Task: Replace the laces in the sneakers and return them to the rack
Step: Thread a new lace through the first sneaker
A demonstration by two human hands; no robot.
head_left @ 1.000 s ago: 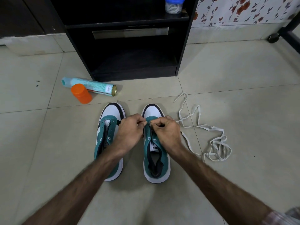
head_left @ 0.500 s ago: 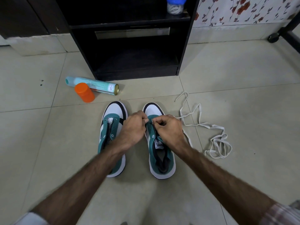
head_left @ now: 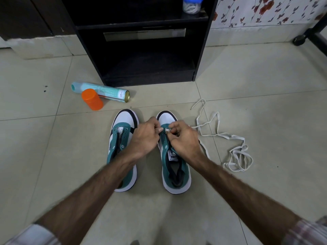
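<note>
Two teal-and-white sneakers stand side by side on the tiled floor, toes pointing away from me. The left sneaker [head_left: 122, 144] has bare eyelets. Over the front eyelets of the right sneaker [head_left: 174, 167] my left hand [head_left: 144, 137] and my right hand [head_left: 184, 138] meet. Both pinch the end of a white lace [head_left: 230, 138] at the shoe's front. The rest of the lace trails off to the right and lies in loose loops on the floor.
A black rack [head_left: 141, 41] stands straight ahead, its lower shelf open. A clear jar with a blue lid [head_left: 192, 4] sits on its upper shelf. A teal spray can [head_left: 102, 91] lies on its side beside an orange container [head_left: 92, 99], left of the sneakers.
The view has shifted slightly. Both hands stay at the right sneaker's front eyelets, and a short white piece of lace now shows between the fingertips.
</note>
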